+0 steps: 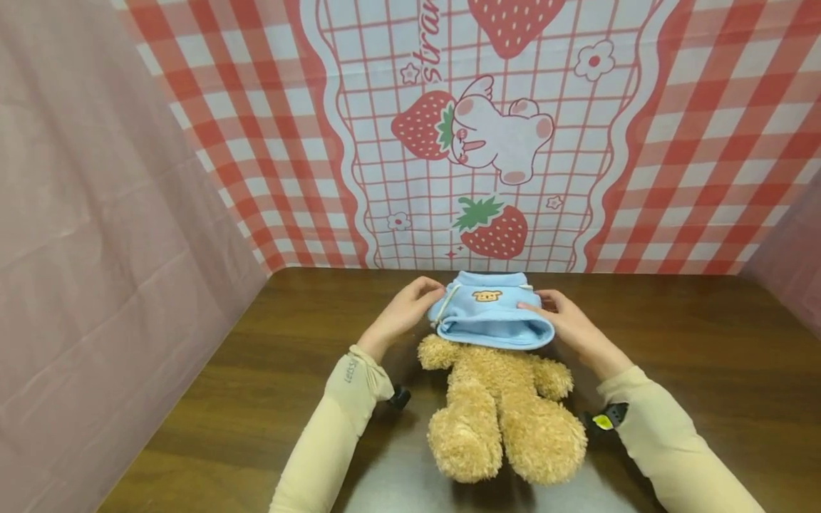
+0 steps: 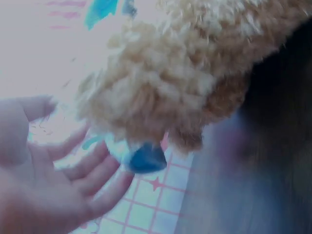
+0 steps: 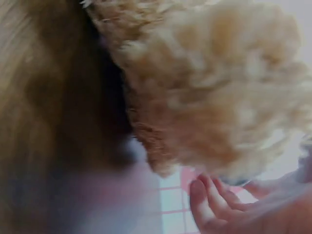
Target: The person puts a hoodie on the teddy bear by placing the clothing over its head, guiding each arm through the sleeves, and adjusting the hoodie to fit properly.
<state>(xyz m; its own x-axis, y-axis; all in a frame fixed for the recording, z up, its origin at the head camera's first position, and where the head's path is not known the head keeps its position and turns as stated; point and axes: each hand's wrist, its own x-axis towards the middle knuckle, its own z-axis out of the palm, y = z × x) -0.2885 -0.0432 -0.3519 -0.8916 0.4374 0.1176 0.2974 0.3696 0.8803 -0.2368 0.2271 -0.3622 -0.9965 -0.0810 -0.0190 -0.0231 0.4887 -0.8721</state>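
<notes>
The fingers (image 2: 100,183) of the left hand (image 1: 405,311) are extended, slightly bent and spread, with the thumb apart. Their tips touch the side of the blue garment (image 1: 507,308); a grip on it is not shown. The right hand (image 1: 574,324) is at the opposite side of the same garment, its thumb on the front face and its other fingers at the side edge. These fingers are slightly bent and the thumb stands away from them; whether they pinch the fabric cannot be told, because fur blocks part of the right wrist view.

The blue garment is located between the two sets of fingers, at the head end of the teddy bear (image 1: 492,374). Its hem (image 1: 494,345) is open and faces the bear's body. An emblem (image 1: 486,296) is on the front face; a pale cord (image 1: 449,303) hangs on the left side.

The teddy bear lies on the worktop (image 1: 276,399), legs toward the wearer, arms out to the sides. Its head is hidden by the garment.

Pale sleeves (image 1: 323,434) cover both forearms. A red-and-white printed cloth (image 1: 276,142) hangs behind the worktop; a pale pink drape (image 1: 96,214) hangs at the left.
</notes>
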